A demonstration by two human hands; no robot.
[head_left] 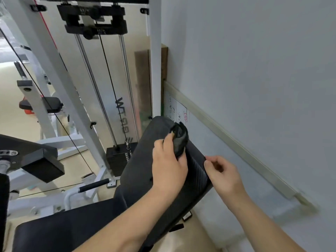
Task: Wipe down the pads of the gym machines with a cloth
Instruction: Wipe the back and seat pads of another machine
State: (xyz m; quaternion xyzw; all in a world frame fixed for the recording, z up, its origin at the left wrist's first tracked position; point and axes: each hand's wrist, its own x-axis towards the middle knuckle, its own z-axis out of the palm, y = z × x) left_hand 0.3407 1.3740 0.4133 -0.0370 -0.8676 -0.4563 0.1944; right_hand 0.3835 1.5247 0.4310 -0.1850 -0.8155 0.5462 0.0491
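We are mid-wipe on the back pad [145,160], our left hand [168,166] clenched around the bunched dark cloth [180,140] near its top edge, our right hand [222,171] loosely curled and empty (steadying the pad's side), so next we should probably sweep downward toward the seat pad [60,228].

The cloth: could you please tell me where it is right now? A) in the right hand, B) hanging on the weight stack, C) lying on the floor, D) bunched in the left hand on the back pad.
D: the left hand grips the bunched dark cloth against the back pad, while the right hand rests at the pad's edge.
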